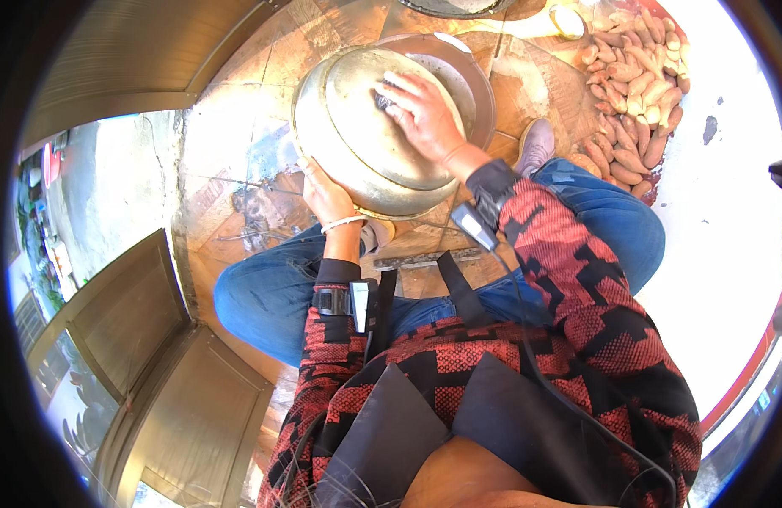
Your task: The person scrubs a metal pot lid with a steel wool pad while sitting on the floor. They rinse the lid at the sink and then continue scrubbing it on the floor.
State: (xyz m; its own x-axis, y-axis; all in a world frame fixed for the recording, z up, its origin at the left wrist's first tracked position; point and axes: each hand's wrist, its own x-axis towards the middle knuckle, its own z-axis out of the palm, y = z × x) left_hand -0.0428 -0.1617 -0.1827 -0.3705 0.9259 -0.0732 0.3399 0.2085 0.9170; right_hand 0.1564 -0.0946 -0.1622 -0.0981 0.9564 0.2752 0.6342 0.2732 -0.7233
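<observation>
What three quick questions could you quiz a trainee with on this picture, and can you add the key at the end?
1. True or false: the pile of tubers lies on the person's right.
2. What is the left hand touching? A: the tubers; B: the round metal vessel; C: the floor.
3. Fill the gap: the white band is worn on the person's ____ arm.

Key: 1 true; 2 B; 3 left.
</observation>
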